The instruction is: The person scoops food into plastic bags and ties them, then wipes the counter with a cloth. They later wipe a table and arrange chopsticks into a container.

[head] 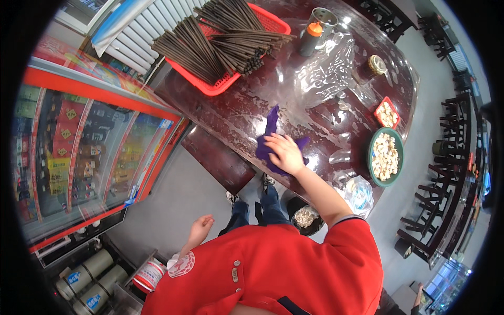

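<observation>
A crumpled purple cloth [280,151] lies on the dark, glossy table [244,118], near the edge closest to me. My right hand [285,153] rests on top of it, palm down, with the fingers spread a little over the fabric and holding it against the tabletop. Part of the cloth is hidden under the palm. My left hand [201,228] hangs low at my side, away from the table, its fingers loosely curled and no object visible in it.
A red plastic basket [214,87] of dark sticks stands at the far left. A metal cup [326,19], an orange-capped bottle [311,39] and a jar [377,65] stand beyond. A green bowl [401,157] of pale pieces sits rightward. A bench [216,157] adjoins a drinks fridge [98,149].
</observation>
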Motion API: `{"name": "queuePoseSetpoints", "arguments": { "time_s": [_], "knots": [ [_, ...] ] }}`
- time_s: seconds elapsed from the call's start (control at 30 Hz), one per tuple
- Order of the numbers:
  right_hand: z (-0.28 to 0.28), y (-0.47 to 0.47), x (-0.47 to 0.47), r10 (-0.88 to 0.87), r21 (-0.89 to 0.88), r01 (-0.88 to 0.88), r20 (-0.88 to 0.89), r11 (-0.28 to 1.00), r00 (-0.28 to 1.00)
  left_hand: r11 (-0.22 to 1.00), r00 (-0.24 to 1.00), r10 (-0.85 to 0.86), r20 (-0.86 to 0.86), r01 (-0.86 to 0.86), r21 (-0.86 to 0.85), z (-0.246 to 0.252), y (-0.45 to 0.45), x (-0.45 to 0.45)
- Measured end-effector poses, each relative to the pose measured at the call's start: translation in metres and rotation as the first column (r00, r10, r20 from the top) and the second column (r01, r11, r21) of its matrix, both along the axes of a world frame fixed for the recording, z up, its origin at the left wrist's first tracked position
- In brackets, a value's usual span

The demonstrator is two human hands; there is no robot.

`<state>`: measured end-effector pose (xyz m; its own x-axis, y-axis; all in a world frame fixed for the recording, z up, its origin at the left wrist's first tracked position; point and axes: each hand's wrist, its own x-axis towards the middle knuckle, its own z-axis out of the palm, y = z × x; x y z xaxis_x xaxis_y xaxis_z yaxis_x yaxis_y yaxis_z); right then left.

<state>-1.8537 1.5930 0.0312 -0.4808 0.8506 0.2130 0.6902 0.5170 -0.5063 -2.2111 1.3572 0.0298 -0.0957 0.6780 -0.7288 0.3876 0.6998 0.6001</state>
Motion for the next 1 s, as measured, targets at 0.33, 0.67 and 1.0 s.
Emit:
{"name": "queuePoseSetpoints", "arguments": {
  "time_s": [0.33,0.67,1.0],
  "knots": [
    [0.002,0.163,-0.003,-0.654,0.094,0.65,0.009,0.754,0.757,0.985,0.985,0.159,-0.06,-0.163,-0.056,-0.022,-0.075,-0.078],
    [-0.001,0.038,-0.012,0.104,0.053,-0.102,-0.02,0.993,0.994,0.987,0.981,0.152,0.124,-0.157,0.033,-0.011,-0.013,-0.036],
    [-0.029,0.141,0.17,-0.785,0.354,0.741,-0.031,0.57,0.619,0.95,0.982,0.189,-0.027,-0.19,-0.249,-0.095,-0.075,-0.103]
  ]
}}
